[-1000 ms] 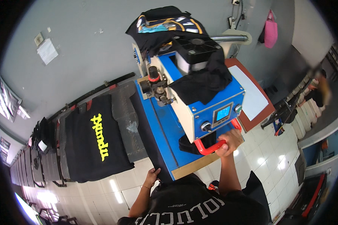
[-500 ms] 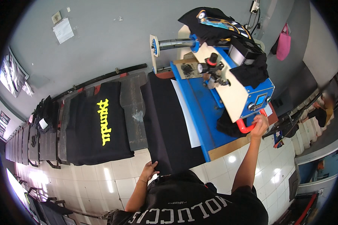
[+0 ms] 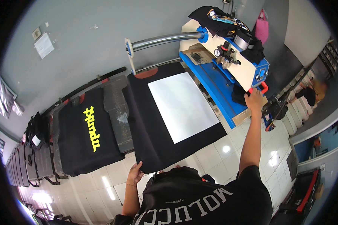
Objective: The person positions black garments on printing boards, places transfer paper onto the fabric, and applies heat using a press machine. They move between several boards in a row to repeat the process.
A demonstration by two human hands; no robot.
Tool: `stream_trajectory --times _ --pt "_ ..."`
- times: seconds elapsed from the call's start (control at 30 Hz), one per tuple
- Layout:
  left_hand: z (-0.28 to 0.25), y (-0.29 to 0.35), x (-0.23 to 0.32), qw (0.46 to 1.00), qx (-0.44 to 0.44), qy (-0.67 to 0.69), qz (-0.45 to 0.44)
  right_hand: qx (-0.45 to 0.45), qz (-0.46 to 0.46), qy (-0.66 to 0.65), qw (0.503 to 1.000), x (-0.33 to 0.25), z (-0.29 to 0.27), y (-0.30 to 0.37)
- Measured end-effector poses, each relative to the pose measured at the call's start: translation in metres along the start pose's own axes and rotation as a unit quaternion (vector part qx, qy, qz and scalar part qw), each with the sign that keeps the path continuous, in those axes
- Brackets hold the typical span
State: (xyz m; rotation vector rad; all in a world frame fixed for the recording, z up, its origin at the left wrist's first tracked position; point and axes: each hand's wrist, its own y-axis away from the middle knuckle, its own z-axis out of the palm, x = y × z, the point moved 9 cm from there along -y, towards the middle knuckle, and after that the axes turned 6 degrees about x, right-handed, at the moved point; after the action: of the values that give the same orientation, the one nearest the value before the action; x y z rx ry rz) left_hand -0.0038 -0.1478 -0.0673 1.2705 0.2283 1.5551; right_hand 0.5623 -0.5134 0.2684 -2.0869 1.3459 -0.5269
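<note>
My right hand (image 3: 254,99) is wrapped round the red handle (image 3: 264,87) on the front of a blue and cream heat press (image 3: 248,71). A black garment (image 3: 146,131) lies flat on a platen to the left of the press. On top of it rests a white sheet (image 3: 186,107), fully uncovered. At the garment's near left corner my left hand (image 3: 136,172) pinches the edge of the cloth. Further left, a second black garment (image 3: 75,138) with yellow lettering (image 3: 92,129) is spread on another platen.
A chrome rail (image 3: 167,40) runs behind the garment to the press. Black cloths (image 3: 218,20) lie on the press. More dark platens (image 3: 44,150) line up to the left, one with black clothes (image 3: 36,129). Another person (image 3: 314,93) sits far right; a pink bag (image 3: 261,28) hangs on the wall.
The press has slid right along its rail, with my right hand on its handle, uncovering the white sheet. My left hand stays at the garment's corner. The view has shifted too.
</note>
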Motion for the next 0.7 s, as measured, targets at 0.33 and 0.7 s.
stream_trajectory --times 0.33,0.7 --pt "0.012 0.044 0.052 0.99 0.049 -0.009 0.13 -0.031 0.082 0.053 0.995 0.076 0.046 -0.035" --pt "0.038 0.098 0.107 0.973 0.086 -0.041 0.208 -0.343 0.295 -0.413 0.79 -0.038 0.113 0.21"
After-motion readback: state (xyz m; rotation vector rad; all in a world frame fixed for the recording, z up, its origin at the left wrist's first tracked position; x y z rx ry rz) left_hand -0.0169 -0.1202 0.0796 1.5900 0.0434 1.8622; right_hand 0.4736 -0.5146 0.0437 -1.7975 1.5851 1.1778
